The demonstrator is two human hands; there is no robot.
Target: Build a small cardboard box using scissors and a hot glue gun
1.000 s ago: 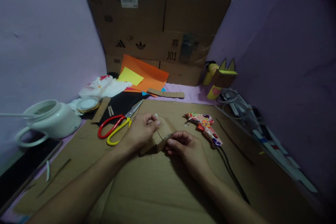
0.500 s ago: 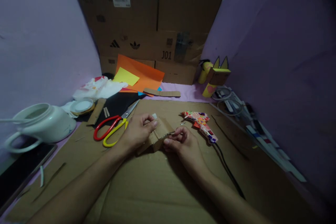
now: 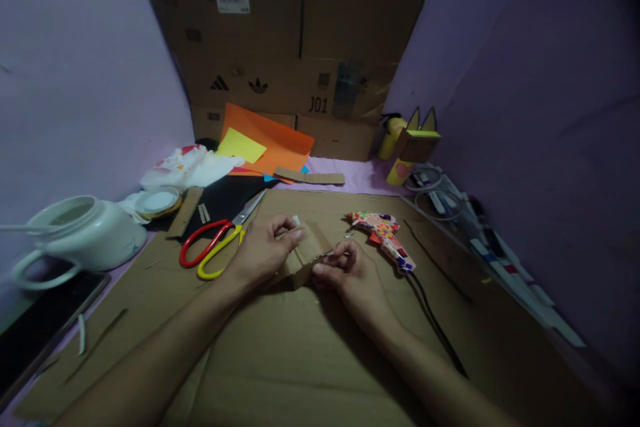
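Note:
Between my two hands is a small folded cardboard piece point(image 3: 311, 244), tilted over the cardboard sheet. Its left side is pinched by my left hand point(image 3: 267, 248), thumb on top, and a bit of white shows by the fingertips. My right hand point(image 3: 350, 273) grips the near right corner between thumb and fingers. To the right of that hand lies a flower-patterned glue gun point(image 3: 383, 235), its black cord running toward me. Scissors point(image 3: 220, 247) with red and yellow handles rest left of my left hand, blades pointing away.
A large cardboard sheet point(image 3: 260, 367) covers the table. On the left are a white teapot-like pot point(image 3: 85, 233) and a dark phone-like slab point(image 3: 45, 320). Coloured paper point(image 3: 280, 140) and a cardboard strip point(image 3: 310, 177) lie behind. A cardboard figure with pointed ears point(image 3: 417, 143) stands back right.
Almost nothing differs. The cardboard piece tilts very slightly under my left hand, while both hands keep their hold in the same place.

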